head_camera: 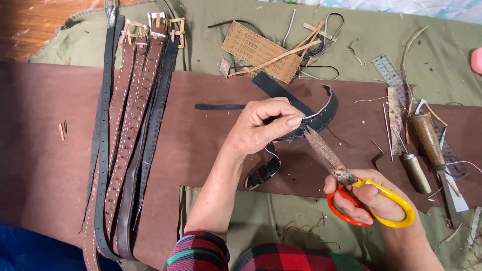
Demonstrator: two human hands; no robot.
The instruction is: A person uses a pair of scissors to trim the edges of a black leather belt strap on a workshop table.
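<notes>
My left hand (263, 128) pinches a black stitched leather strap (321, 113) that curves up and to the right, with its buckle end (261, 175) hanging below my wrist. My right hand (371, 200) grips scissors (351, 185) with a red and a yellow handle ring. Their rusty blades (321, 150) point up-left and meet the strap's edge just beside my left thumb. Both hands work above a large brown leather sheet (201, 140).
Several finished brown and black belts (130, 125) lie in a row at left. A cardboard piece (261, 50) with leather scraps sits at the top. At right lie a clear ruler (394, 75), wooden-handled awls (427, 138) and needles. Green cloth (261, 216) covers the surface.
</notes>
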